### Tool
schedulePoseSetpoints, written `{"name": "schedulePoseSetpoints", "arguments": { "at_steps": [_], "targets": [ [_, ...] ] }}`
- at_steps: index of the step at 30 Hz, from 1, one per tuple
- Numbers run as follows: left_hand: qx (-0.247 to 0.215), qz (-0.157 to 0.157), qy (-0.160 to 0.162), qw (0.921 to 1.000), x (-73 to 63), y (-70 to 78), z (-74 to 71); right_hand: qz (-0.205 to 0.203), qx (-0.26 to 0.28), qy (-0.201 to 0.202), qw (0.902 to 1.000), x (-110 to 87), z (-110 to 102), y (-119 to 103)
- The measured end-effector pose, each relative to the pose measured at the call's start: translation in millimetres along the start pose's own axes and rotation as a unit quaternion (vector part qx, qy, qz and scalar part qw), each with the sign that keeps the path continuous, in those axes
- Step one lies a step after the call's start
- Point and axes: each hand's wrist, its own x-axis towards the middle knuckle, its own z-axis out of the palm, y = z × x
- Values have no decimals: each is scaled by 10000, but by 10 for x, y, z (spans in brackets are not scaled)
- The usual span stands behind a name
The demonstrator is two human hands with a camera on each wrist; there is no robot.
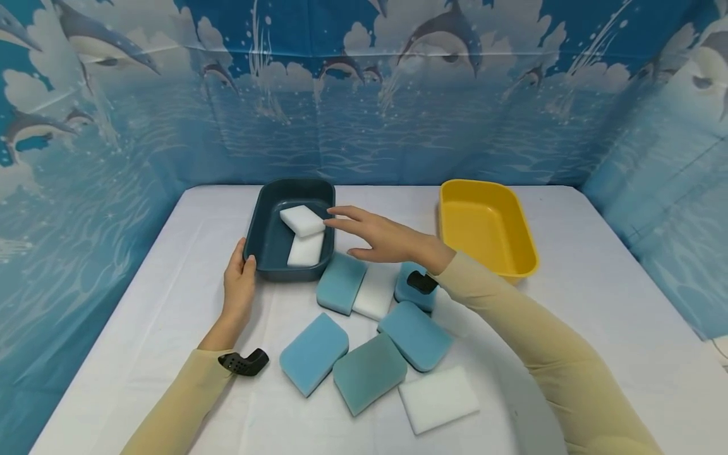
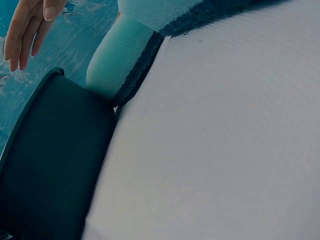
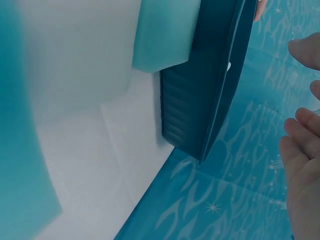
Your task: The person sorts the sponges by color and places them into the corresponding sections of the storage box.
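Note:
My left hand (image 1: 239, 284) holds the dark teal plastic tub (image 1: 291, 274) at its near left side, thumb by the rim. Two white sponges (image 1: 306, 249) lie inside the tub, one partly on top of the other. Above the tub's right rim hovers my right hand (image 1: 392, 239), fingers stretched out and nothing in its grasp; the right wrist view also shows this hand (image 3: 305, 175) spread beside the tub (image 3: 192, 100). Just below it on the table are a blue sponge (image 1: 341, 283), a white sponge (image 1: 376, 291) and another blue sponge (image 1: 407, 292) partly behind the wrist camera.
A yellow tub (image 1: 483, 227) stands at the back right. Nearer the front lie a blue sponge (image 1: 315, 354), a greener sponge (image 1: 370, 373), another blue one (image 1: 416, 336) and a white sponge (image 1: 440, 399). A dolphin-print curtain (image 1: 352, 126) hangs behind the white table (image 1: 603, 328).

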Motion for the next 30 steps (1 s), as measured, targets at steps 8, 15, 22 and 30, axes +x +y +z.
{"name": "schedulePoseSetpoints", "arguments": {
  "at_steps": [8,15,22,30],
  "targets": [
    [11,5,-12,10000,-3,1,3,-126,-57,20,9999,-147,9,-47],
    [60,25,-6,10000,-2,10,4,-108,-91,-34,9999,-294,28,-92],
    [155,12,70,9999,2,10,-9,73,-48,-83,9999,-487,45,-153],
    [72,-17,-8,10000,-9,1,9,-29,-163,11,9999,-706,69,-225]
  ]
}}
